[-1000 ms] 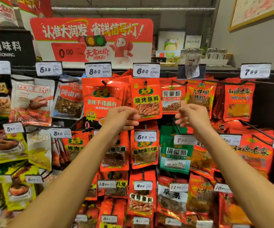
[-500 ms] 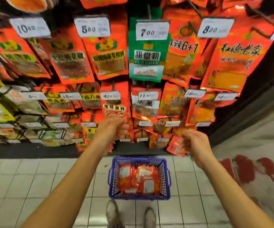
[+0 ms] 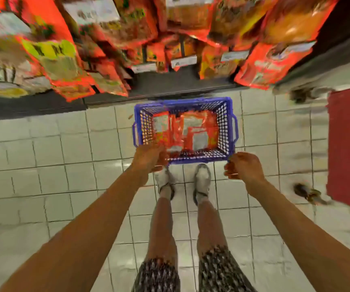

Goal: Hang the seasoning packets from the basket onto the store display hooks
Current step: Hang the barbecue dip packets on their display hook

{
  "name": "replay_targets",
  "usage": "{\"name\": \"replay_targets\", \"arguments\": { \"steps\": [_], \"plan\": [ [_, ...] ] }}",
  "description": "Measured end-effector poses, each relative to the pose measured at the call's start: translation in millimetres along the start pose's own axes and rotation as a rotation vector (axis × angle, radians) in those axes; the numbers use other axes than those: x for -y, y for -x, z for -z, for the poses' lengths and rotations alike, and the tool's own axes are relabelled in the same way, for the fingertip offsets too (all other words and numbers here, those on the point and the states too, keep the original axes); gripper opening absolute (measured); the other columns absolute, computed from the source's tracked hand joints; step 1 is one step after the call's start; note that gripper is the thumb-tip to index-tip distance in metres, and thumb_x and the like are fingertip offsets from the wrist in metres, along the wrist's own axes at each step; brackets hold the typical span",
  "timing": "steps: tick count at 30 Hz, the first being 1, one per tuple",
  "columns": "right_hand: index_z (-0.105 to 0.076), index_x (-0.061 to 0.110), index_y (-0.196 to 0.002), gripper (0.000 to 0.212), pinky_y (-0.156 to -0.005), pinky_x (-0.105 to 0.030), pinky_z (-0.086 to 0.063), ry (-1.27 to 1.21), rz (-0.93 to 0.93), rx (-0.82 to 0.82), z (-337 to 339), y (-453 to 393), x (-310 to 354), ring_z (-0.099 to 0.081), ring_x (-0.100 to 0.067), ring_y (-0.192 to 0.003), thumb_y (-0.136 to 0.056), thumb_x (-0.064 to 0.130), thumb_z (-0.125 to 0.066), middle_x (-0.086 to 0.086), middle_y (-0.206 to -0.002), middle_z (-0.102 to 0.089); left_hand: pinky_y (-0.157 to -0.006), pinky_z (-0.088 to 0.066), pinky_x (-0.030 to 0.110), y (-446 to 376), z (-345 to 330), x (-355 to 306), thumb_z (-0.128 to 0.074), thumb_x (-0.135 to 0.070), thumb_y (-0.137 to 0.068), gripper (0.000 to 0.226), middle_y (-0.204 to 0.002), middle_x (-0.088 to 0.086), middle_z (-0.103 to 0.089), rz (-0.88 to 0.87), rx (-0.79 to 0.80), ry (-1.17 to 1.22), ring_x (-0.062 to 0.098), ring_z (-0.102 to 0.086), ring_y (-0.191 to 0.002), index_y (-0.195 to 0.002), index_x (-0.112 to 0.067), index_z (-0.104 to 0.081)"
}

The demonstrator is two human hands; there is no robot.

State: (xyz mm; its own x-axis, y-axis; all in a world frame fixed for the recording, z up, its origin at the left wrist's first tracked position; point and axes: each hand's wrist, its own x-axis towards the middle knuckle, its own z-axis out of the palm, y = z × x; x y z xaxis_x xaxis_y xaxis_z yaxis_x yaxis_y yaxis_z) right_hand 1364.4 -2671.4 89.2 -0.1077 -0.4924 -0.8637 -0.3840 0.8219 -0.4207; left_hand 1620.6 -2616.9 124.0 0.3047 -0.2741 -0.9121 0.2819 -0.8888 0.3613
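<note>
Both arms out over pale square floor tiles [image 3: 43,157], w/ bare floor either side. Left hand [image 3: 150,158] and right hand [image 3: 244,168] loosely curled, holding nothing, at near rim of blue lattice plastic basket [image 3: 225,123]. Glossy red packets [image 3: 182,131] lie inside. Beyond, blurred hanging packets [image 3: 271,66].

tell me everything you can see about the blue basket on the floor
The blue basket looks like plastic, rectangular, with perforated lattice walls and a loop handle at each short end. It stands upright on the pale tiled floor in front of the display's dark base, just ahead of the person's shoes. Red-orange seasoning packets lie loosely inside. The left hand overlaps its near corner; contact is unclear.
</note>
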Motion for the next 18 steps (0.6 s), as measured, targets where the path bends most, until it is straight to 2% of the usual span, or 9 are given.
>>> {"name": "replay_targets", "arguments": {
  "steps": [2, 6, 7, 9, 11, 12, 13, 15, 18],
  "plan": [
    [-0.062, -0.001, -0.095, 0.007, -0.043, -0.023, -0.051, 0.088, -0.063, 0.033, -22, -53, -36, -0.061, -0.016, -0.043, -0.097, 0.002, -0.056, -0.018, -0.072, -0.061, -0.062, -0.043, 0.025, -57, -5, 26, -0.057, -0.020, -0.099, 0.011, -0.076, 0.005, -0.067, 0.065, 0.012, -0.071, 0.016, -0.061, -0.059, -0.095, -0.013, -0.065],
    [-0.064, 0.008, -0.087, 0.014, -0.081, -0.048, -0.059, 0.385, -0.048, 0.145, -60, -160, -92, -0.066, -0.029, -0.079, -0.099, 0.010, -0.056, -0.018, -0.091, -0.067, -0.052, -0.042, 0.023, -169, -13, 78, -0.050, -0.009, -0.103, 0.029, -0.055, 0.002, -0.062, 0.122, 0.046, -0.264, 0.013, -0.058, -0.046, -0.075, -0.012, -0.055],
    [-0.065, 0.007, -0.089, 0.015, -0.087, -0.052, -0.058, 0.487, -0.025, 0.179, -69, -185, -99, -0.065, -0.031, -0.085, -0.100, 0.009, -0.054, -0.020, -0.095, -0.066, -0.048, -0.046, 0.022, -192, -15, 89, -0.050, -0.007, -0.103, 0.027, -0.061, 0.003, -0.063, 0.084, 0.057, -0.380, 0.013, -0.058, -0.050, -0.077, -0.011, -0.056],
    [-0.064, 0.013, -0.089, 0.017, -0.092, -0.052, -0.056, 0.604, -0.009, 0.213, -90, -232, -108, -0.062, -0.029, -0.089, -0.101, 0.011, -0.051, -0.019, -0.097, -0.063, -0.059, -0.055, 0.021, -233, -17, 107, -0.051, -0.009, -0.103, 0.018, -0.083, 0.009, -0.064, 0.015, 0.117, -0.630, 0.017, -0.061, -0.067, -0.088, -0.013, -0.060],
    [-0.063, 0.020, -0.086, 0.013, -0.088, -0.051, -0.059, 0.445, -0.063, 0.130, -110, -276, -115, -0.062, -0.026, -0.084, -0.098, 0.021, -0.058, -0.013, -0.093, -0.064, -0.077, -0.058, 0.031, -270, -17, 122, -0.052, -0.014, -0.103, 0.018, -0.095, 0.014, -0.066, -0.020, 0.135, -0.730, 0.024, -0.064, -0.078, -0.088, -0.015, -0.062],
    [-0.066, 0.019, -0.089, 0.011, -0.084, -0.051, -0.060, 0.331, -0.107, 0.045, -120, -298, -119, -0.064, -0.027, -0.081, -0.096, 0.028, -0.063, -0.010, -0.090, -0.067, -0.079, -0.058, 0.035, -289, -17, 129, -0.052, -0.016, -0.102, 0.020, -0.095, 0.015, -0.068, -0.029, 0.136, -0.739, 0.026, -0.066, -0.080, -0.086, -0.014, -0.064],
    [-0.067, 0.016, -0.097, 0.018, -0.080, -0.049, -0.061, 0.217, -0.158, -0.013, -128, -318, -121, -0.065, -0.027, -0.080, -0.093, 0.034, -0.068, -0.007, -0.090, -0.068, -0.075, -0.057, 0.036, -305, -17, 135, -0.053, -0.016, -0.102, 0.021, -0.092, 0.015, -0.069, -0.030, 0.126, -0.745, 0.027, -0.066, -0.079, -0.085, -0.014, -0.066],
    [-0.065, 0.017, -0.115, 0.038, -0.076, -0.047, -0.060, 0.007, -0.263, -0.001, -145, -355, -123, -0.070, -0.027, -0.085, -0.089, 0.042, -0.075, -0.003, -0.099, -0.072, -0.061, -0.049, 0.030, -334, -18, 148, -0.056, -0.012, -0.098, 0.018, -0.085, 0.015, -0.069, 0.004, 0.089, -0.650, 0.026, -0.064, -0.074, -0.084, -0.013, -0.067],
    [-0.060, 0.018, -0.124, 0.056, -0.076, -0.048, -0.062, -0.160, -0.343, 0.038, -171, -398, -129, -0.075, -0.030, -0.088, -0.082, 0.050, -0.079, -0.005, -0.108, -0.075, -0.066, -0.049, 0.035, -368, -15, 168, -0.058, -0.013, -0.096, 0.017, -0.086, 0.018, -0.074, 0.003, 0.067, -0.641, 0.032, -0.068, -0.076, -0.086, -0.009, -0.070]
  ]
}}
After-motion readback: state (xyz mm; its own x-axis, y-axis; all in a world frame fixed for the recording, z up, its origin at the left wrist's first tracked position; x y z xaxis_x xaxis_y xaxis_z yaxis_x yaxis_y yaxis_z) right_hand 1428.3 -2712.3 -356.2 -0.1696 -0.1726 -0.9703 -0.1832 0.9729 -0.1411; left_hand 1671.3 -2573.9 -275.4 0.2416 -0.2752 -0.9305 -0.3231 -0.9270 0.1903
